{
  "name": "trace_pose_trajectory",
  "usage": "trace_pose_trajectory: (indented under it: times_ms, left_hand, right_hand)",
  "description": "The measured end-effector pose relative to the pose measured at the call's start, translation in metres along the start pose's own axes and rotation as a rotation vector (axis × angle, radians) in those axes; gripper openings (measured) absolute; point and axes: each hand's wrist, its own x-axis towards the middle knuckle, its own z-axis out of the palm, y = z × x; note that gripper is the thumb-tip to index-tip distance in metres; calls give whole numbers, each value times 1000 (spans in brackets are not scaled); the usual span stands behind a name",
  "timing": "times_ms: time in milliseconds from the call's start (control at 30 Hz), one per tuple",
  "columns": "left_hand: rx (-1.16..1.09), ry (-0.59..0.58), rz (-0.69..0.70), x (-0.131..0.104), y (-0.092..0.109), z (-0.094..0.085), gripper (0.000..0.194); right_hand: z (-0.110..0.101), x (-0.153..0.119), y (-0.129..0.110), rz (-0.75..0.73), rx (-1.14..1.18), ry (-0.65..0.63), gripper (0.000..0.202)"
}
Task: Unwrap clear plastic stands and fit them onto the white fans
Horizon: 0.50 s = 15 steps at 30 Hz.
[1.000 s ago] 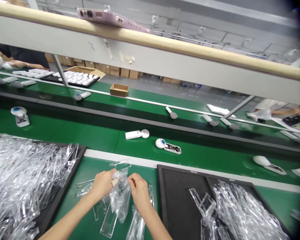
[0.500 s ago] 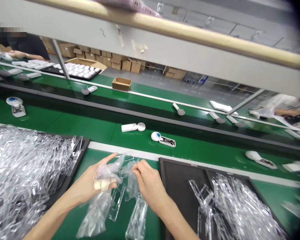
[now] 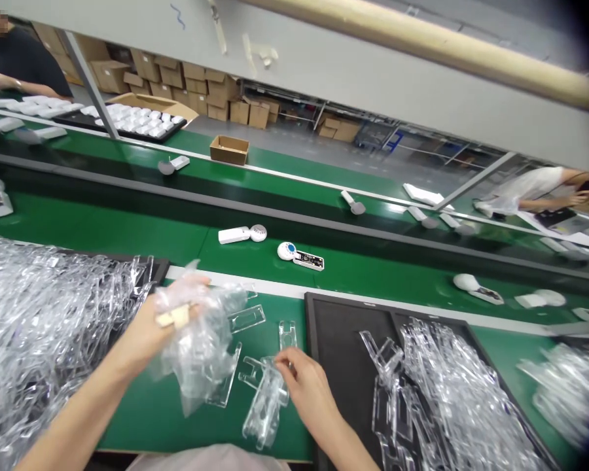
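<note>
My left hand is closed round a bunch of crumpled clear plastic bags, which partly hide its fingers; pale yellow covering shows on some of them. With fingertips pinched, my right hand holds the top of a clear bag on the green bench. Clear plastic pieces seem to lie in or under that bag. Around the hands lie loose clear rectangular plastic frames, one beside the bunched bags and another just above my right fingertips.
A black tray on the right and another on the left carry heaps of clear frames. Beyond runs a green conveyor with white handheld devices, one an opened device. A small cardboard box and co-workers are farther off.
My left hand has moved left with the bunched bags, away from my right hand. My right hand has come lower, and more loose clear frames show between the hands. The whole view has shifted.
</note>
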Motion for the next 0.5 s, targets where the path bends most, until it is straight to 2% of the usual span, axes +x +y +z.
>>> trace_pose_trajectory:
  times_ms: [67, 133, 233, 333, 500]
  left_hand:
    - [-93, 64, -14, 0, 2, -9, 38]
    - [-165, 135, -45, 0, 2, -10, 32]
    - [-199, 212, -107, -1, 1, -3, 29]
    - [-207, 212, -130, -6, 1, 1, 30]
    - [-113, 97, -106, -18, -1, -1, 31]
  right_hand:
    - [17, -11, 22, 71, -203, -48, 18]
    - [33, -12, 34, 109, -340, -78, 32]
    - [44, -5, 35, 107, -374, -119, 19]
    - [36, -5, 27, 86, -350, -119, 10]
    - [-1, -24, 4, -53, -236, -111, 12]
